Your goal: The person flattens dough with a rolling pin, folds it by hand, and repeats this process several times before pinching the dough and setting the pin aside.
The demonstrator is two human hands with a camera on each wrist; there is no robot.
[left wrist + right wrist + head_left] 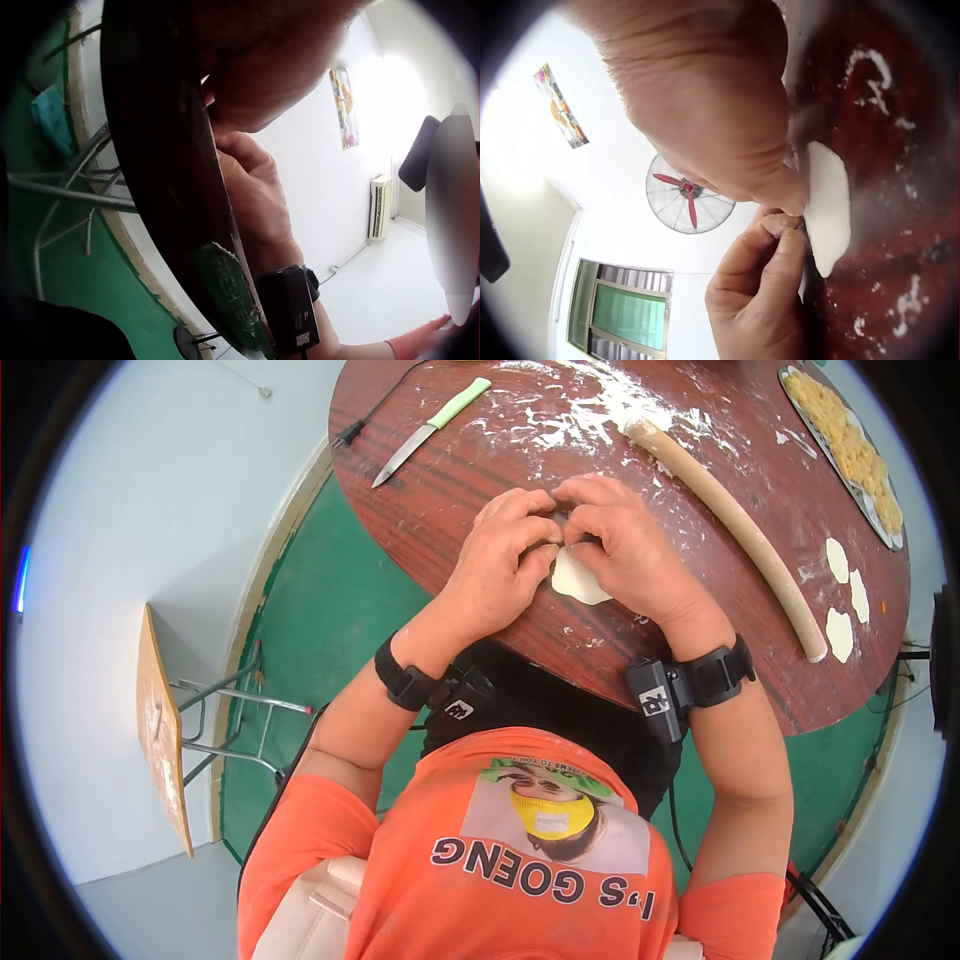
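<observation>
Both hands meet fingertip to fingertip over the near part of the table. A flat white dough piece (578,580) shows just below the fingers, its upper edge covered by them. The left hand (505,560) pinches at the dough's edge with thumb and bent fingers; the right hand (625,550) does the same from the other side. In the right wrist view the dough (829,210) stands out beside the joined fingertips, with the left hand (757,289) below and the right hand (705,105) above. What lies between the fingertips is hidden.
On the floury round table (420,525) lie a green-handled knife (432,432), a black plug (350,432), a long rolling pin (740,525) and several thin dough pieces (839,635) at the right. A tray of yellowish food (845,445) sits at the far right edge.
</observation>
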